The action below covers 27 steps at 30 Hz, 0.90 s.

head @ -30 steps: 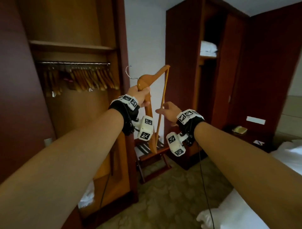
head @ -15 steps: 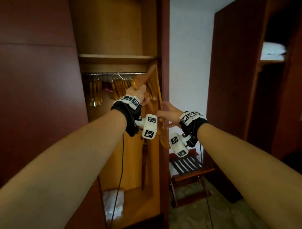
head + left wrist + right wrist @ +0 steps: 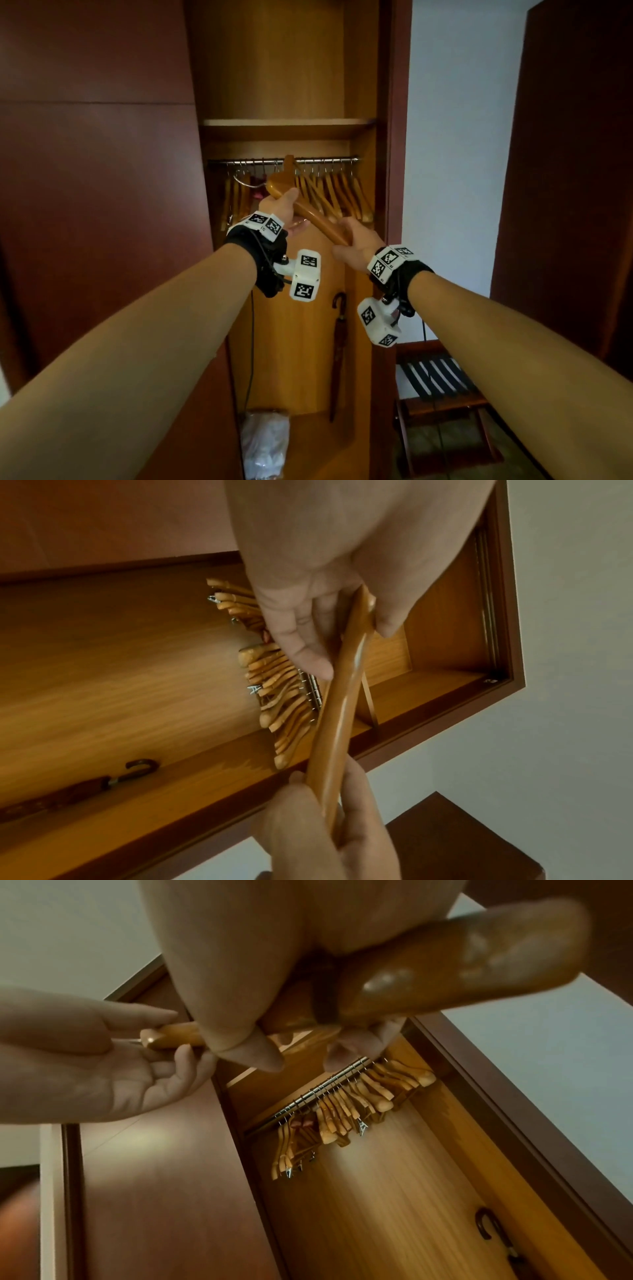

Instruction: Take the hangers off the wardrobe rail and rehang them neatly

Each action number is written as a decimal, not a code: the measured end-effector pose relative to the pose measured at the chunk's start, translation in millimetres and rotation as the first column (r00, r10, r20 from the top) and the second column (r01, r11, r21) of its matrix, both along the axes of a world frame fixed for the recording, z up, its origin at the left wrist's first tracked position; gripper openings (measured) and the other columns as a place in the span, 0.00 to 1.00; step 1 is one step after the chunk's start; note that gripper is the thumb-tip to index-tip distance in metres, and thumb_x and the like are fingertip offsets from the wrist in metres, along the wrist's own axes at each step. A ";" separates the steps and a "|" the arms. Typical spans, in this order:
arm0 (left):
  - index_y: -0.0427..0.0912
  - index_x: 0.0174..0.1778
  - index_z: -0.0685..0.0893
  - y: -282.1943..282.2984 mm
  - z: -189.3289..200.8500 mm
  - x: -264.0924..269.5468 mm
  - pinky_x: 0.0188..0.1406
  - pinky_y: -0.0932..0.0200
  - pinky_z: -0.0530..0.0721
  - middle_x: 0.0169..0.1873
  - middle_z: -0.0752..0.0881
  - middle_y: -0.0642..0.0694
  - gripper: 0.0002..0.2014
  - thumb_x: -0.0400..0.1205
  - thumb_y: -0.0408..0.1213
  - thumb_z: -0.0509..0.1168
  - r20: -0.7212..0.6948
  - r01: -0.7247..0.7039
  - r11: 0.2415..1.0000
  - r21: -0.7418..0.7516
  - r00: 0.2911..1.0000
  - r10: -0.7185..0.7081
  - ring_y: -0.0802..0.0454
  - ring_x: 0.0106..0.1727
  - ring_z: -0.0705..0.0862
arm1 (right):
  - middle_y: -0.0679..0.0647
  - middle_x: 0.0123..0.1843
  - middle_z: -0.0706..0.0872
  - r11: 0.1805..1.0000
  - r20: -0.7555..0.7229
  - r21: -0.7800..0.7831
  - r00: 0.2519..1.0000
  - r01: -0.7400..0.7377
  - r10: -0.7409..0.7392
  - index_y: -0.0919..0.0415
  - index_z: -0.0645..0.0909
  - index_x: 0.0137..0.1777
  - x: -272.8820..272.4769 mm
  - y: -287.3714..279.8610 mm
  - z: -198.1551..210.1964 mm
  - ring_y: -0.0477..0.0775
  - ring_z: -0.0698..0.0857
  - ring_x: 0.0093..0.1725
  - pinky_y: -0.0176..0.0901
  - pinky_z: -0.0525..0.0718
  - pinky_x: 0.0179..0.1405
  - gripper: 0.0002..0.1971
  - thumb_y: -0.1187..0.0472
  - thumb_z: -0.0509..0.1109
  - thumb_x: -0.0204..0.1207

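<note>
**Now two hands hold one wooden hanger by the wardrobe**

Up in front of the open wardrobe (image 3: 390, 102), both hands hold one wooden hanger (image 3: 310, 214). The left hand (image 3: 279, 209) has its thumb and fingers curled round the hanger near the neck. The right hand (image 3: 356, 240) has its fingers clamped on the lower end of the hanger. The hanger is tilted, with its top near the rail (image 3: 284, 160) and its lower end nearer the person. Its metal hook (image 3: 245, 181) sticks out to the left, below the rail and not on it.

Some things are hard to see. From the head view, the left fingers are hidden behind the hand. In the right wrist view the near end of the hanger is big and blurry. Many other hangers (image 3: 337, 195) hang on the rail in a tight row, too close together to count. Something red (image 3: 257, 192) hangs among them, and I cannot tell what it is.

A dark umbrella (image 3: 339, 356) leans inside the wardrobe. A see-through bag (image 3: 263, 442) sits at the bottom; its contents are unclear. A folding rack (image 3: 442, 383) stands to the right, cut off by the right arm.

The white blocks on the wrist bands (image 3: 265, 222) have black square patterns, with no words to read.
</note>
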<state>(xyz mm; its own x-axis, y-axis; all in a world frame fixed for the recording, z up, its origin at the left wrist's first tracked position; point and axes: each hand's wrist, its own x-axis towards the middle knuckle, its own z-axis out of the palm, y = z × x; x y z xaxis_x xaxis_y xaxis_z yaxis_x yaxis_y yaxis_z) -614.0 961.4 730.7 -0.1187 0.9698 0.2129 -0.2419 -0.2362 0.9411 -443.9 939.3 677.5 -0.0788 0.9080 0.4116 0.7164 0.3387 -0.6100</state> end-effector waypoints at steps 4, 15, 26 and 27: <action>0.42 0.47 0.82 12.7 -0.6 -7.9 0.37 0.54 0.89 0.42 0.89 0.43 0.08 0.83 0.43 0.67 -0.106 -0.006 0.999 0.032 0.994 0.009 0.47 0.44 0.90 | 0.51 0.47 0.83 0.999 0.049 0.045 0.999 -0.016 0.014 0.45 0.67 0.77 -4.7 16.3 -3.3 0.52 0.84 0.41 0.42 0.82 0.39 0.27 0.52 0.67 0.78; 0.43 0.61 0.82 61.0 7.5 -49.3 0.37 0.55 0.89 0.54 0.89 0.45 0.10 0.84 0.38 0.65 -0.310 0.115 0.993 -0.025 0.944 -0.117 0.47 0.51 0.90 | 0.56 0.44 0.82 0.996 -0.199 -0.014 0.976 -0.090 0.086 0.50 0.74 0.64 -53.9 81.5 5.1 0.55 0.83 0.38 0.37 0.77 0.23 0.12 0.58 0.60 0.81; 0.40 0.58 0.82 166.2 8.6 -123.0 0.50 0.48 0.88 0.53 0.88 0.41 0.08 0.85 0.36 0.65 -0.340 -0.028 0.998 -0.060 0.941 0.006 0.44 0.54 0.87 | 0.58 0.41 0.80 0.978 -0.480 -0.088 0.868 -0.189 0.125 0.59 0.74 0.58 -132.1 184.7 38.7 0.59 0.83 0.33 0.42 0.79 0.23 0.09 0.61 0.61 0.79; 0.40 0.57 0.82 176.1 9.4 -129.2 0.50 0.49 0.89 0.52 0.88 0.41 0.07 0.84 0.35 0.65 -0.354 -0.042 0.997 -0.059 0.935 0.019 0.44 0.53 0.87 | 0.58 0.41 0.80 0.978 -0.494 -0.089 0.861 -0.187 0.120 0.58 0.74 0.56 -139.5 195.2 40.1 0.59 0.83 0.32 0.41 0.78 0.22 0.07 0.60 0.61 0.80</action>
